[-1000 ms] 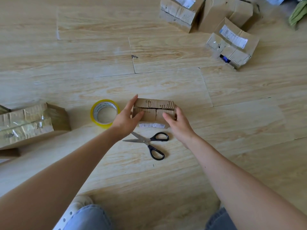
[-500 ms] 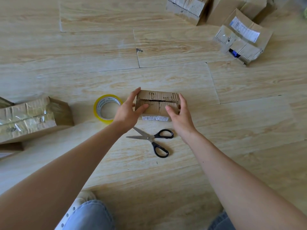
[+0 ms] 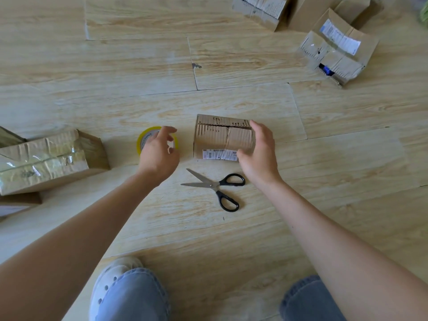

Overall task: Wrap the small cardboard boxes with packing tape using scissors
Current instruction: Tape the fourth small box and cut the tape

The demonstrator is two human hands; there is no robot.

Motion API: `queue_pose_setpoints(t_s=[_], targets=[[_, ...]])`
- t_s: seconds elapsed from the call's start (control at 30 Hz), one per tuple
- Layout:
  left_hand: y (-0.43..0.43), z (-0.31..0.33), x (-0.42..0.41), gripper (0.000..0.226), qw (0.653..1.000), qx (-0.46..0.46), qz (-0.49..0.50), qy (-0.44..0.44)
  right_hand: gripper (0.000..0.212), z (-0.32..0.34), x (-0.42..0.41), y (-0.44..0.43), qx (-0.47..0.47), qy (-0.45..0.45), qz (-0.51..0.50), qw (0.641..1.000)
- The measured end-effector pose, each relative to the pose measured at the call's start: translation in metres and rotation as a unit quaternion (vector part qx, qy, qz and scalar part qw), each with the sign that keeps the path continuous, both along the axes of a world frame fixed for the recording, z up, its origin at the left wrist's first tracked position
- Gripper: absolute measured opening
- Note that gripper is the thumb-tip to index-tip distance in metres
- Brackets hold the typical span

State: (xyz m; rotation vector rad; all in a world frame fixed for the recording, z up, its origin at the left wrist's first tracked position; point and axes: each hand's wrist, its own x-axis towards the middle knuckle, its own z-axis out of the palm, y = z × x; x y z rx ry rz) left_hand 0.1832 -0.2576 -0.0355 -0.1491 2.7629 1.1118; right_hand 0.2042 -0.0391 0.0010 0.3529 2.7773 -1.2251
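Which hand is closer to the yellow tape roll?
The left hand. It is right over the yellow tape roll, covering part of it, with its fingers loosely curled. The right hand is farther off, holding the right end of the small cardboard box.

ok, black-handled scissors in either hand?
No, the scissors lie on the wooden floor; the right hand grips the small brown cardboard box, the left hand reaches for the yellow tape roll.

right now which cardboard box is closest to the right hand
The small box in the middle, just beyond the scissors: the right hand wraps its right end. The others lie apart at left and top right.
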Motion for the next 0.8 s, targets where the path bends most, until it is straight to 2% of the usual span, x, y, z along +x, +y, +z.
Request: queue_pose_setpoints(t_s=[0.07,0.17,0.27,0.43,0.63,0.73,0.8], targets=[[-0.015,-0.008,0.004,0.047,0.994,-0.089,-0.056,-0.010,0.062,0.003,0.006,-0.007,0.038,0.054,0.025,0.998],[-0.028,-0.023,0.008,0.045,0.966,-0.211,-0.137,-0.067,0.052,0.002,0.012,-0.019,0.085,0.097,0.062,0.990],[-0.030,-0.033,0.009,0.034,0.945,-0.277,-0.169,-0.048,0.048,-0.001,0.010,-0.027,0.130,0.116,0.084,0.981],[-0.034,-0.022,0.009,0.020,0.965,-0.226,-0.131,-0.019,0.039,-0.005,0.009,-0.041,0.119,0.148,0.114,0.975],[-0.044,0.013,0.008,0.017,0.993,-0.092,-0.079,0.002,0.030,-0.005,0.007,-0.069,0.049,0.149,0.130,0.979],[-0.048,0.028,0.009,0.014,0.998,-0.016,-0.052,0.028,0.033,0.000,-0.001,-0.088,-0.020,0.082,0.102,0.991],[-0.047,0.037,0.010,0.014,0.997,0.033,-0.034,0.054,0.035,0.005,-0.009,-0.101,-0.131,0.000,0.031,0.991]])
